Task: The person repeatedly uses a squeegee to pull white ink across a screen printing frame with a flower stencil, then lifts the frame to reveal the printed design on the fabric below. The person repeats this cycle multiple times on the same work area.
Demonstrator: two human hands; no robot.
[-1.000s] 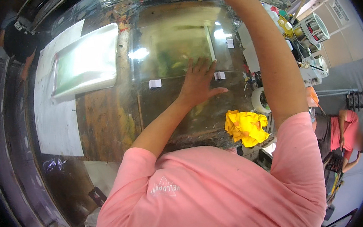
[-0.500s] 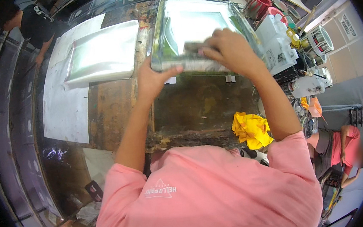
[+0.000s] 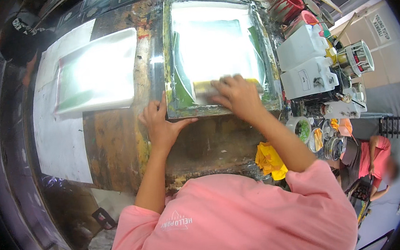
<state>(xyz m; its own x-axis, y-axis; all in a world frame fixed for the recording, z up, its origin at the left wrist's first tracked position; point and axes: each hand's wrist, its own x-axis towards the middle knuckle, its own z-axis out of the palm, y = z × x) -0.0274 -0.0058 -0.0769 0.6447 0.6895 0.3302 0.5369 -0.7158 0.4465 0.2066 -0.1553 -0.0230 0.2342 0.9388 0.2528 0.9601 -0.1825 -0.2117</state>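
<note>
My right hand (image 3: pixel 239 96) grips a squeegee (image 3: pixel 201 88) with a yellowish bar. The squeegee lies crosswise near the front end of the screen-printing frame (image 3: pixel 224 109), inside its border, and its right part is partly hidden and blurred. The frame lies flat on the worktable, with a bright pale mesh (image 3: pixel 212 44) and green areas at the sides. My left hand (image 3: pixel 160 126) is spread at the frame's front left corner, fingers beside the left edge and thumb along the front edge. Left of the frame lies a stack of clear, shiny plastic sheets (image 3: pixel 97 69).
A large white sheet (image 3: pixel 60 145) lies under the stack on the wooden table (image 3: pixel 112 146). White jugs (image 3: pixel 306 76), red-stained tubs (image 3: pixel 285 5) and paint cans (image 3: pixel 355 58) crowd the right side. A crumpled yellow cloth (image 3: pixel 269 161) lies near my right forearm. Two other people (image 3: pixel 376 158) (image 3: pixel 22 42) are nearby.
The frame, tilted up before, now lies flat. My right hand has brought the squeegee toward me. My left hand has moved down and left, its fingers spread at the corner.
</note>
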